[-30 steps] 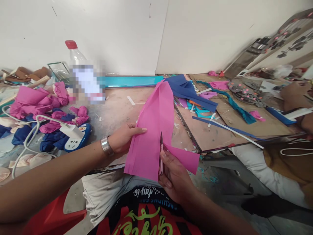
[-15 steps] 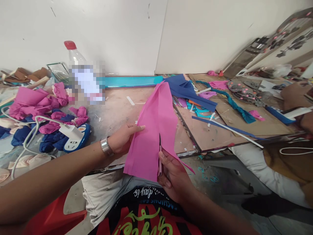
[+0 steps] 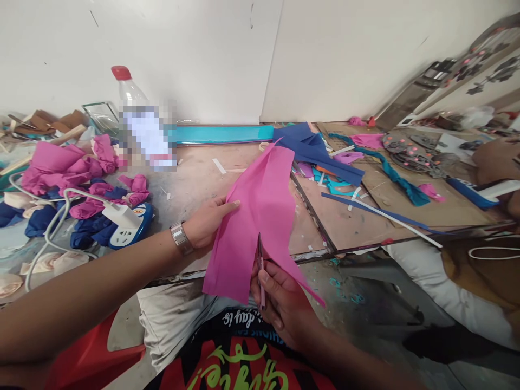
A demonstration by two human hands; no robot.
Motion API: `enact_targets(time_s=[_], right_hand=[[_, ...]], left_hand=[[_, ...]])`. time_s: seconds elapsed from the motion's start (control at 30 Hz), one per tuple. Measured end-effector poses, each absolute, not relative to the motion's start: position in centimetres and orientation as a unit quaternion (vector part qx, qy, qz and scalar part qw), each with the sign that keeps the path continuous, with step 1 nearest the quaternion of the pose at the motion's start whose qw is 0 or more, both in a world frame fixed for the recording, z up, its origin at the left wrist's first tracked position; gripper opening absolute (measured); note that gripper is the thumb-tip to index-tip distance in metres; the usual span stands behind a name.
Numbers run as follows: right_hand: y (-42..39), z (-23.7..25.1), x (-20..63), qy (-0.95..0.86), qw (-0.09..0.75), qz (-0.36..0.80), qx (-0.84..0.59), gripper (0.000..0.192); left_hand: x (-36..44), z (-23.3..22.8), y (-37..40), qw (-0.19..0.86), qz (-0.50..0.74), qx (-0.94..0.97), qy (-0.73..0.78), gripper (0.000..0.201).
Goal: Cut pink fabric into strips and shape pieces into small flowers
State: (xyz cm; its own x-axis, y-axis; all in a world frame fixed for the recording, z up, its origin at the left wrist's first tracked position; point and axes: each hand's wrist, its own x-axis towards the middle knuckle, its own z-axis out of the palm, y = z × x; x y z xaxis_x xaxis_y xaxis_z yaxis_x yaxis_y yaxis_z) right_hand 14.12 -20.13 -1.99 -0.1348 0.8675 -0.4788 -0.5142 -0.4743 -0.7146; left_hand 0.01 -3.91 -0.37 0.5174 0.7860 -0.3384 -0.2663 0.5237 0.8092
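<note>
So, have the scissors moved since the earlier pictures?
Yes: the scissors have shifted slightly left and down in the view, judged against the power strip.

Garment (image 3: pixel 284 355), black and red. I read: white script (image 3: pixel 239 320), "day is"; blue capitals (image 3: pixel 270 336), partly hidden, "HIONS"; green script (image 3: pixel 244 375), unclear to me.

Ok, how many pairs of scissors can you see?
1: the scissors in the right hand, blades at the slit in the pink sheet. Others may be hidden beneath the dark blue sheet on the table.
</note>
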Motion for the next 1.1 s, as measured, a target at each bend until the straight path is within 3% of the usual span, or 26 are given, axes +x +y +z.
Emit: enact_targets(time_s=[0.4,1.1], right_hand=[[-19.3,-0.9,13.5,-0.179,0.501,0.724,-0.439,0.043],[-18.9,-0.5,12.8,-0.136,0.522,0.714,-0.446,0.043]], left_hand=[[0.0,-0.6,-4.4,0.789,0.357,0.362,0.344,0.042],[0.0,-0.9,-4.6,0.784,0.374,0.358,0.342,0.041]])
